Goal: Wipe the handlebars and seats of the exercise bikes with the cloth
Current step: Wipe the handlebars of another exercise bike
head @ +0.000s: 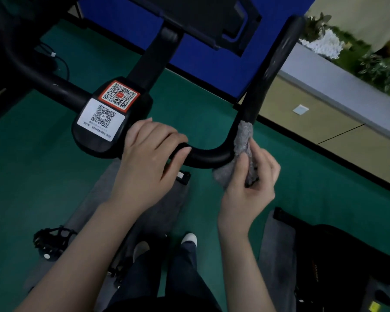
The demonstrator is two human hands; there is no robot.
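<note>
A black handlebar (273, 64) of an exercise bike curves from a centre block with two QR stickers (109, 113) out to a long right arm. My left hand (149, 158) grips the bar just right of the block, fingers curled over it. A grey fluffy cloth (242, 143) is wrapped around the bar at its right bend. My right hand (250, 179) pinches the cloth against the bar from below. The left arm of the handlebar (32, 70) runs off to the upper left. No seat is in view.
The bike's grey frame (144, 212) and a black pedal (52, 239) lie below, over green floor (324, 176). My feet (188, 239) stand beside the frame. A blue panel (200, 57) stands behind; another machine (347, 255) sits at lower right; a planter ledge (347, 70) runs upper right.
</note>
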